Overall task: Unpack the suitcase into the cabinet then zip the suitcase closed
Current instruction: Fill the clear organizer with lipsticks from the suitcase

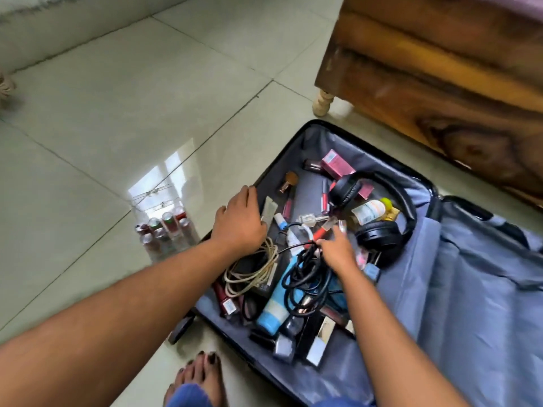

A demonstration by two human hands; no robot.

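My arms are bare to the elbow and beyond, my left hand (pixel 239 218) and right hand (pixel 338 249) wear no rings, my toenails (pixel 202 358) are painted dark, and blue cloth (pixel 189 396) covers my knee.

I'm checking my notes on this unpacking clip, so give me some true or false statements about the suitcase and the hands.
1. The suitcase lies open on the floor. True.
2. The headphones are white. False: they are black.
3. The right hand is at the black cable. True.
4. The left hand holds the blue tube. False: it rests by the suitcase's edge, over the beige cable.
5. Bottles stand on the floor outside the suitcase. True.
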